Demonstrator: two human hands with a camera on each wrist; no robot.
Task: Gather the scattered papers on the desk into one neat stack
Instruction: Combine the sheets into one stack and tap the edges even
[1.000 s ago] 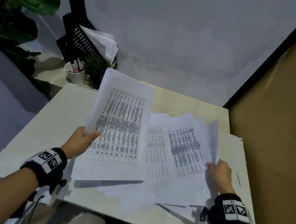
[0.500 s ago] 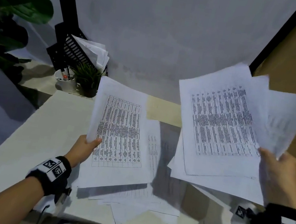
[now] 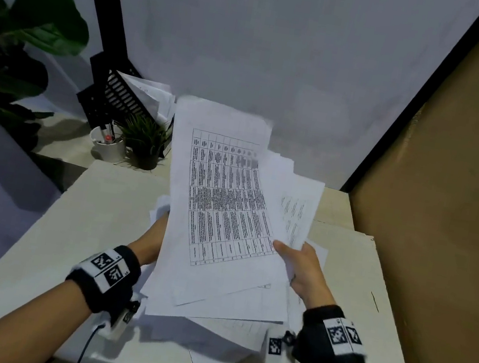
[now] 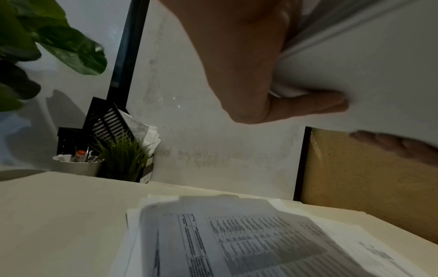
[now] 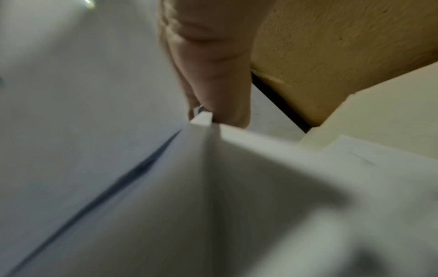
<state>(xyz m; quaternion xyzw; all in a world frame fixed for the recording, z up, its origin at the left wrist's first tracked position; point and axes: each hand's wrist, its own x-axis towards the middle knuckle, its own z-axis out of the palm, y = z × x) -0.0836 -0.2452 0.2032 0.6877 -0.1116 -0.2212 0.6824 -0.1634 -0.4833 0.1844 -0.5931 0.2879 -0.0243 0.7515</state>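
Note:
A bundle of white printed papers [image 3: 224,210] is held up above the pale desk [image 3: 94,221], its top sheet showing a dense table. My left hand [image 3: 152,239] grips the bundle's left edge; in the left wrist view my left hand [image 4: 272,84] has its thumb under the sheets [image 4: 367,65]. My right hand [image 3: 300,263] pinches the right edge, thumb on top. The right wrist view is blurred, with my right hand [image 5: 213,84] at the paper's corner [image 5: 201,120]. More loose sheets [image 3: 223,354] lie on the desk beneath, also seen as printed sheets [image 4: 237,239] in the left wrist view.
At the back left stand a black file rack [image 3: 111,92] with papers, a white pen cup [image 3: 109,145] and a small potted grass plant [image 3: 144,141]. A large leafy plant [image 3: 31,22] is further left. A tan panel [image 3: 446,214] walls the right side.
My right hand lifted its sheets off the desk, raised them high, then brought them left and joined them with the sheets in my left hand into one bundle.

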